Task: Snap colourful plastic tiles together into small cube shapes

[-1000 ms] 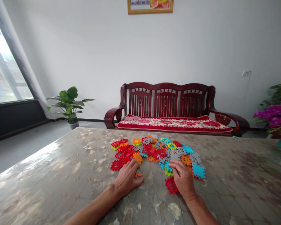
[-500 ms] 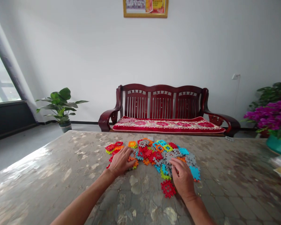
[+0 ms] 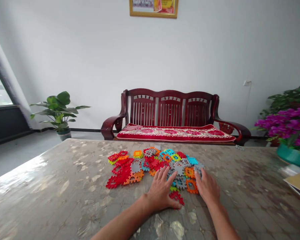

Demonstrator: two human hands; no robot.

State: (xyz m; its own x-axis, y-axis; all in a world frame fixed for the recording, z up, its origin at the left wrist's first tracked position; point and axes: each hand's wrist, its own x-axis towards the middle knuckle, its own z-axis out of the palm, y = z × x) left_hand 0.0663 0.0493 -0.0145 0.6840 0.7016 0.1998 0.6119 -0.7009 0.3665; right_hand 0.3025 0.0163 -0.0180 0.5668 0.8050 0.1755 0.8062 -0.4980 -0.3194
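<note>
Many toothed tiles [image 3: 154, 163] lie between — and beyond — both hands [image 3: 160, 190] [image 3: 210, 188].

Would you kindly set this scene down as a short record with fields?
Pile: toothed flat pieces, red, orange, gray, blue, green
Left hand: fingers spread, thumb at near edge of a red piece
Right hand: at the pile's right side; hold unclear
Surface: patterned tabletop
Behind: wooden bench with red-and-white cover
Left background: potted plant
Right: purple flowers
</note>
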